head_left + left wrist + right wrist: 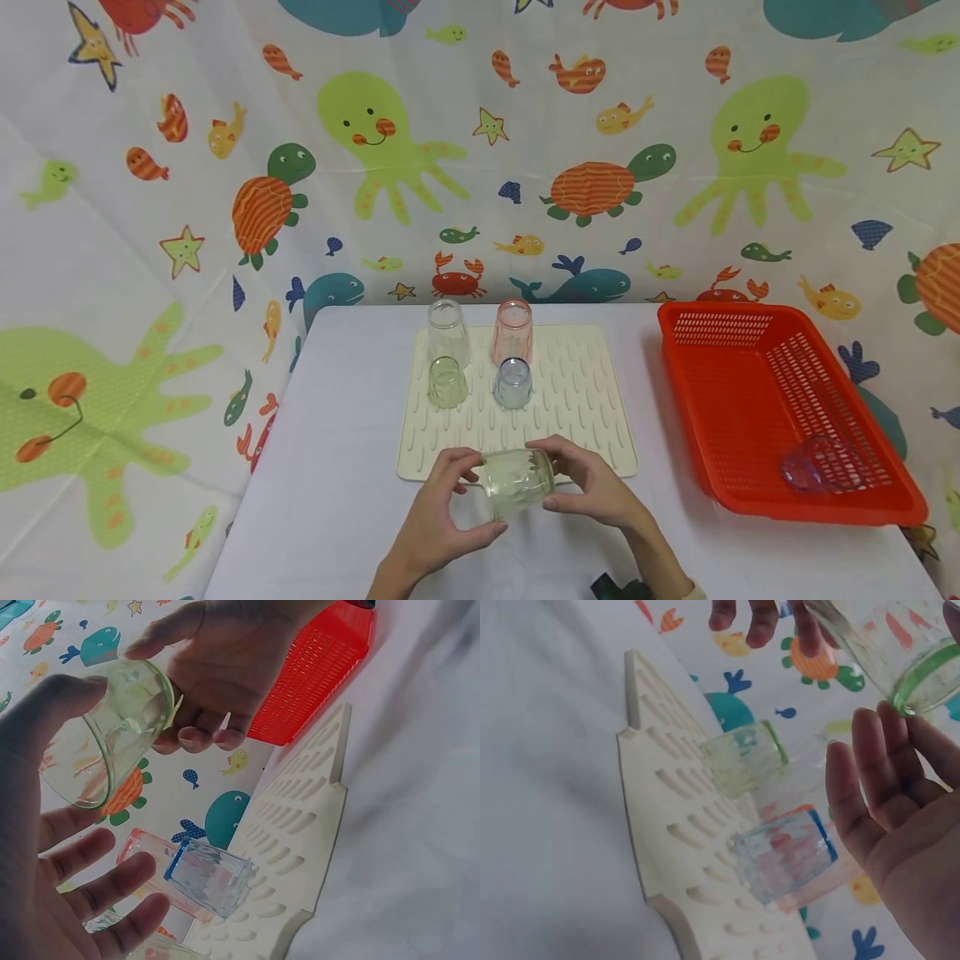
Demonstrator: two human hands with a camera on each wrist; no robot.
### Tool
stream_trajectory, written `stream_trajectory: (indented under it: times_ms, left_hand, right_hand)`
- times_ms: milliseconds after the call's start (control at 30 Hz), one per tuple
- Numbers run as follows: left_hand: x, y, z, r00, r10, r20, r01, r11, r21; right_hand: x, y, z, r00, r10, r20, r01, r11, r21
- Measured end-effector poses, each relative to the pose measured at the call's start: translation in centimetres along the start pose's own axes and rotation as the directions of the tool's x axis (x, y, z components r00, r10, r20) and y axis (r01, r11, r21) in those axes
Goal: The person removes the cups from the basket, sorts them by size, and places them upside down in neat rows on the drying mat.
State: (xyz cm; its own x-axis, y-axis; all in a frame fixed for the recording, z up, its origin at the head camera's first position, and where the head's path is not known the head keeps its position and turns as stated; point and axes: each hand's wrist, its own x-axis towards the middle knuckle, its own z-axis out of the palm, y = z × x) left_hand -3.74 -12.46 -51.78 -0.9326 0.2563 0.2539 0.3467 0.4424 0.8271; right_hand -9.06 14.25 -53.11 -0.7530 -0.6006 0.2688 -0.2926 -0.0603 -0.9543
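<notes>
A pale green clear glass lies sideways in the air between my two hands, near the front edge of the drying mat. My left hand holds its left end between thumb and fingers. At the other end my right hand grips it the same way. In the left wrist view the left hand's lower fingers spread away from the glass. On the mat stand a clear glass, a pink glass, a small green glass and a small blue glass.
A red plastic basket stands on the right side of the white-covered table, with a purple glass lying in it. Behind rises a curtain printed with sea animals. A dark object shows beside the right forearm.
</notes>
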Motion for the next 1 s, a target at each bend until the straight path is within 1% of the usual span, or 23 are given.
stream_trajectory:
  times_ms: [167, 267, 467, 500, 600, 667, 767, 900, 1000]
  left_hand:
    - [-0.2, -0.2, 0.3, 1.000, 0.003, 0.011, -0.003, 1.000, 0.012]
    - [-0.3, -0.3, 0.5, 1.000, -0.015, 0.027, 0.015, 1.000, 0.008]
    - [-0.4, -0.4, 0.8, 0.992, -0.102, 0.069, 0.101, 0.995, 0.009]
    - [-0.4, -0.4, 0.8, 0.990, -0.123, 0.073, 0.123, 0.992, 0.006]
    - [-0.5, -0.5, 0.9, 0.984, -0.163, 0.074, 0.163, 0.987, 0.008]
    - [-0.6, -0.7, 1.0, 0.981, -0.184, 0.062, 0.183, 0.983, 0.019]
    - [-0.9, -1.2, 1.0, 0.980, -0.198, 0.028, 0.196, 0.980, 0.043]
    - [-1.5, -2.3, 0.9, 0.978, -0.206, -0.039, 0.208, 0.976, 0.060]
    - [-2.0, -3.2, 0.4, 0.969, -0.225, -0.102, 0.232, 0.971, 0.065]
  right_hand:
    - [0.4, -0.1, 0.3, 0.997, -0.080, 0.001, 0.079, 0.996, 0.050]
    - [0.7, -0.3, 0.5, 0.994, -0.106, -0.017, 0.107, 0.992, 0.067]
    - [1.5, -0.6, 1.1, 0.992, -0.115, -0.052, 0.118, 0.991, 0.061]
    - [1.6, -0.7, 1.2, 0.991, -0.118, -0.057, 0.121, 0.991, 0.055]
    - [2.1, -0.7, 1.6, 0.992, -0.111, -0.066, 0.114, 0.993, 0.041]
    - [2.4, -0.6, 1.9, 0.992, -0.106, -0.066, 0.108, 0.993, 0.037]
    - [2.7, -0.6, 2.3, 0.994, -0.082, -0.067, 0.085, 0.996, 0.031]
    - [3.0, -0.3, 2.7, 0.996, -0.053, -0.073, 0.054, 0.999, 0.003]
    - [3.3, -0.1, 3.0, 0.996, -0.042, -0.083, 0.040, 0.999, -0.029]
